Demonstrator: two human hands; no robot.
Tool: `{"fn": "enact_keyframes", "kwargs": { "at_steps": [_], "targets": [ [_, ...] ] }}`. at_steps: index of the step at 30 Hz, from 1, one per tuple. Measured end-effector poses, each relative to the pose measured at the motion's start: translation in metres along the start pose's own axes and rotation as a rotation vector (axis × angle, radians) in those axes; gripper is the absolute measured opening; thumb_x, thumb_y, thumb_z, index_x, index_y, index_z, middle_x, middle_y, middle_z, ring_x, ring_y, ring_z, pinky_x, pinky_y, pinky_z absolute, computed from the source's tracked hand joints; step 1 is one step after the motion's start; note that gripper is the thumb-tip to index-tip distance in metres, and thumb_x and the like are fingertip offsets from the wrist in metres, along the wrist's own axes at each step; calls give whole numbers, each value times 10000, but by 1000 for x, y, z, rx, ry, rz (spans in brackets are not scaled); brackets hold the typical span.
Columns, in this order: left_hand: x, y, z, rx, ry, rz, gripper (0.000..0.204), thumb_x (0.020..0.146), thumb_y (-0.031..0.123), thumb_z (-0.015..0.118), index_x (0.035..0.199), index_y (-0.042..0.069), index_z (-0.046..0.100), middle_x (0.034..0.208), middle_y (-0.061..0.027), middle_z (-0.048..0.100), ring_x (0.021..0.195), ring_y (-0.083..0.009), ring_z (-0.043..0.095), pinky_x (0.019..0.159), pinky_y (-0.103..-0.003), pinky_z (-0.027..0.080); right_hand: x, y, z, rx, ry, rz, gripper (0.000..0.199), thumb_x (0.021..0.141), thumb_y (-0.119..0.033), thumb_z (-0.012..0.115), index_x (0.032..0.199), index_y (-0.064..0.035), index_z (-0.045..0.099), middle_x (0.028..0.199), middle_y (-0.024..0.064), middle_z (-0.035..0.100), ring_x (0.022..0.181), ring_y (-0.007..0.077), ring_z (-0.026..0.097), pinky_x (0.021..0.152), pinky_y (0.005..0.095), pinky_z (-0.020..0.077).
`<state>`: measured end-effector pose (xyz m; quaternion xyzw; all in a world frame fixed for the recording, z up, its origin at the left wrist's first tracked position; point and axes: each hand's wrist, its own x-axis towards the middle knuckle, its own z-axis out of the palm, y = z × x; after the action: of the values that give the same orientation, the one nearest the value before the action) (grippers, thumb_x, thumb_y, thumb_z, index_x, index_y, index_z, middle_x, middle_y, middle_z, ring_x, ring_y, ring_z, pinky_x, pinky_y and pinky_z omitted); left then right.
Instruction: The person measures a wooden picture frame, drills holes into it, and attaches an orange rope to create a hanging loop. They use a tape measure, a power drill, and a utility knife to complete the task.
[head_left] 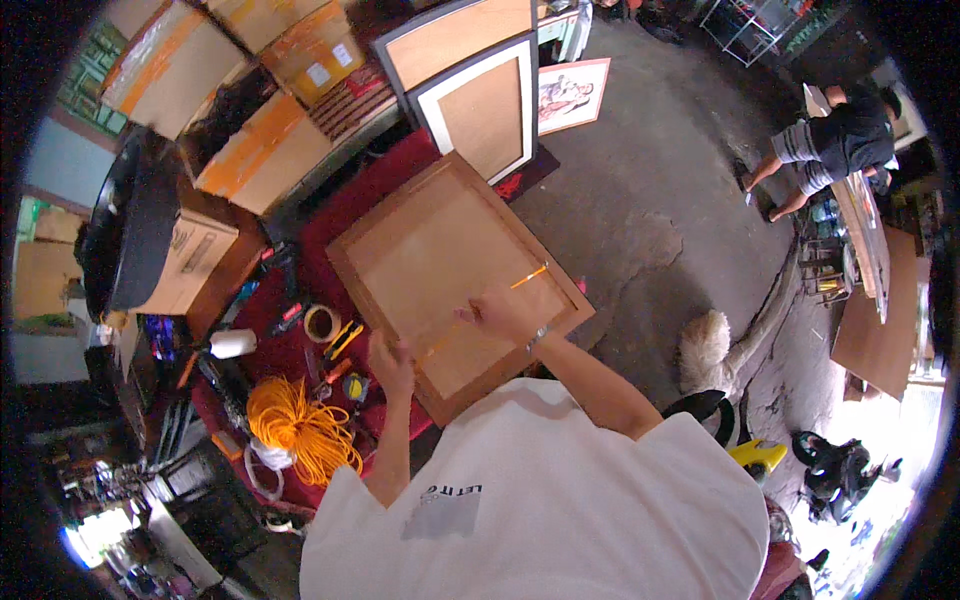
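A large wooden picture frame point(352, 262) with a tan backing board lies flat on a red-covered table point(372, 180). My right hand point(494, 314) rests on the backing board near the frame's right side, fingers pressed down. An orange pencil point(530, 276) lies on the board just beyond that hand. My left hand point(392, 364) touches the frame's near left edge, fingers curled on the wood. Whether either hand pinches something small is hidden.
A tape roll point(321, 323), pliers and small tools lie left of the frame, with a bundle of orange cord point(300, 428) nearer me. Framed boards point(484, 110) lean at the back beside cardboard boxes point(262, 150). Another person point(838, 140) bends over at the far right. A white dog point(706, 348) lies on the concrete floor.
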<state>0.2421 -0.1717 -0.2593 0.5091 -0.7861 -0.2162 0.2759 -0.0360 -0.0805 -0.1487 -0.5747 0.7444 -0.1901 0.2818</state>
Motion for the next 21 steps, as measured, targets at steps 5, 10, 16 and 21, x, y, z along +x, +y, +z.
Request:
{"fn": "enact_keyframes", "kwargs": {
  "at_steps": [5, 10, 16, 21],
  "targets": [
    [-7, -7, 5, -519, -99, -940, 782, 918, 645, 617, 1322, -21, 554, 1227, -160, 623, 1142, -298, 597, 955, -446, 452, -20, -12, -29, 76, 443, -254, 469, 935, -318, 682, 565, -68, 538, 540, 130, 531, 548, 353, 537, 582, 452, 422],
    [13, 66, -22, -608, -293, -898, 758, 954, 629, 580, 1301, -45, 584, 1050, -99, 666, 942, -238, 643, 863, -376, 488, -49, -9, -94, 30, 581, -385, 464, 896, -266, 729, 540, -100, 482, 528, 68, 480, 562, 269, 543, 583, 411, 407],
    [18, 88, 55, -1145, -306, -810, 521, 1038, 440, 531, 1291, -8, 611, 1055, -104, 696, 967, -234, 678, 857, -372, 535, -112, 60, -193, -70, 501, -442, 387, 853, -365, 767, 683, -93, 552, 649, 60, 525, 653, 265, 567, 636, 403, 446],
    [88, 247, 112, -1116, -591, -855, 417, 1038, 330, 546, 1252, -17, 632, 1104, -115, 703, 945, -229, 695, 848, -372, 568, -190, 162, -296, -159, 306, -371, 621, 760, -546, 792, 1091, -53, 608, 946, 133, 579, 908, 315, 577, 814, 413, 468]
  ]
}}
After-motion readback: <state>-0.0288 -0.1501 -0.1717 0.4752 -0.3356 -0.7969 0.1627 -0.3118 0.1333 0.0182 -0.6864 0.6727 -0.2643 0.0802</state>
